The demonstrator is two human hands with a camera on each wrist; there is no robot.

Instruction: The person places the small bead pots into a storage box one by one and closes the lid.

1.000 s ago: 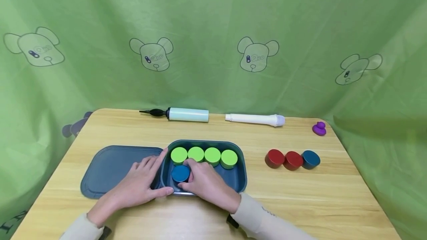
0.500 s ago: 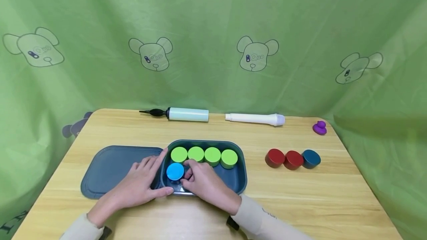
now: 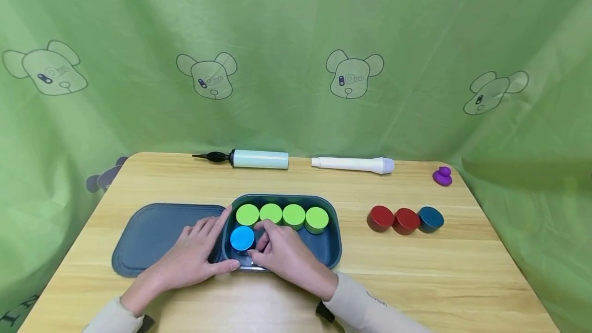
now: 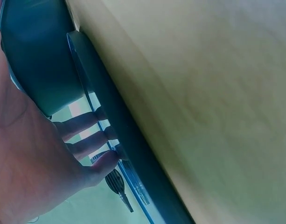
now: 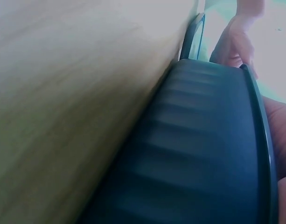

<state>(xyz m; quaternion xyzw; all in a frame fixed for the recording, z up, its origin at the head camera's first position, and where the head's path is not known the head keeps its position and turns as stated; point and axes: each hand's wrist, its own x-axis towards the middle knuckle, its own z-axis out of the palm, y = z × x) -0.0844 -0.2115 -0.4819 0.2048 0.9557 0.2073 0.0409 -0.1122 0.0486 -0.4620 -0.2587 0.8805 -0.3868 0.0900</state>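
Observation:
A dark blue box (image 3: 336, 258) holds a row of several lime-green cylinders (image 3: 293, 216) along its far side. In its near left corner stands a blue cylinder (image 3: 242, 239). My right hand (image 3: 287, 251) reaches into the box, index finger and thumb apart beside the cylinder's right side, not wrapped round it. My left hand (image 3: 196, 256) rests with extended fingers at the box's left end, thumb on the near rim. The left wrist view shows its fingers between box and lid (image 4: 129, 135). In the right wrist view the box wall (image 5: 203, 140) hides most of my right hand (image 5: 280, 135).
The flat lid (image 3: 152, 235) lies left of the box. To the right are two red cylinders (image 3: 381, 219) and another blue cylinder (image 3: 430, 219). Along the back lie a hand pump (image 3: 259, 159), a white toy microphone (image 3: 351, 164) and a purple duck (image 3: 442, 176).
The blue cylinder has shifted left into the box's corner, its top now brighter. My right fingers have come off its far and near sides to its right. The left hand stays put.

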